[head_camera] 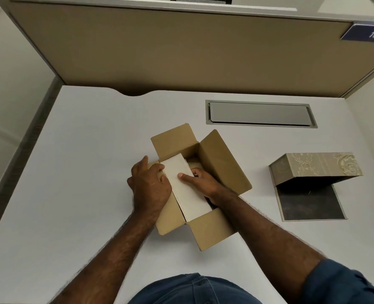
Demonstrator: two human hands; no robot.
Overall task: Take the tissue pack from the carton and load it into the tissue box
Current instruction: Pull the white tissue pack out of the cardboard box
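A brown cardboard carton (220,163) sits in the middle of the white desk with all its flaps open. A white tissue pack (186,189) lies lengthwise inside it, its top level with the rim. My left hand (149,186) grips the pack's left edge over the carton's left wall. My right hand (200,179) holds the pack's right side, thumb on top, fingers down inside the carton. The patterned beige tissue box (322,166) lies on its side to the right, its dark lid (311,204) open flat on the desk. Both hands are well away from it.
A grey cable hatch (260,114) is set into the desk behind the carton. A tan partition wall (159,49) runs along the desk's far edge. The desk's left edge (39,128) drops off to the floor.
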